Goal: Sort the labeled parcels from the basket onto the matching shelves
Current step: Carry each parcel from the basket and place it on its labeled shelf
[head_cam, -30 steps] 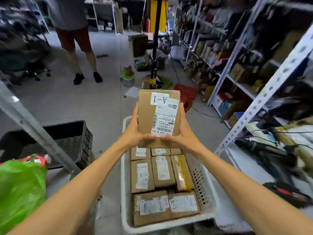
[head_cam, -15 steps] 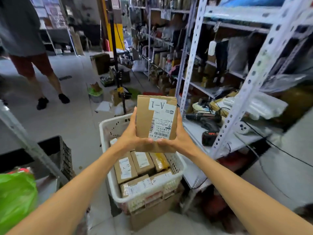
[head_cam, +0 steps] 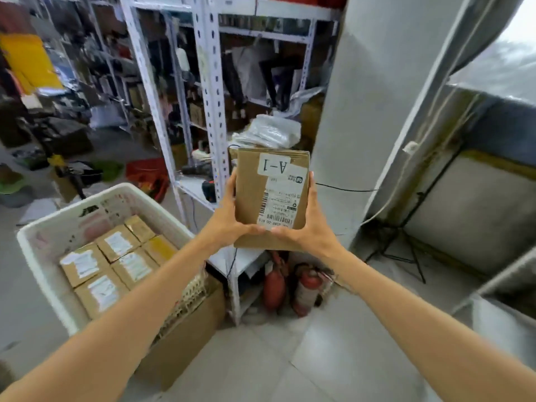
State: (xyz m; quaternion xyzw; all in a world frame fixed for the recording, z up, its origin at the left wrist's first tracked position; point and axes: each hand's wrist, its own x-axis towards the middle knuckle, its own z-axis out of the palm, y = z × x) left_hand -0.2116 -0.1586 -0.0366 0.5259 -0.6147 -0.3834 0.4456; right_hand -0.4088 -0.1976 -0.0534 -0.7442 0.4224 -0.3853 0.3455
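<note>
Both forearms reach forward from the lower corners. The left hand (head_cam: 230,220) and right hand (head_cam: 314,227) together grasp one cardboard parcel (head_cam: 252,195), with the fingers running up its side edges and the thumbs meeting across the lower front face. The parcel is held upright in the air, to the right of the white basket (head_cam: 40,256). A white sticker (head_cam: 274,166) at its top reads "A-1", upside down to the camera. The barcoded shipping label (head_cam: 281,204) beneath is too small to read. The basket holds further labelled parcels (head_cam: 116,262), whose writing is blurred. Beyond, two red fire extinguishers (head_cam: 307,288) stand at the foot of the white perforated shelf unit (head_cam: 213,111).
</note>
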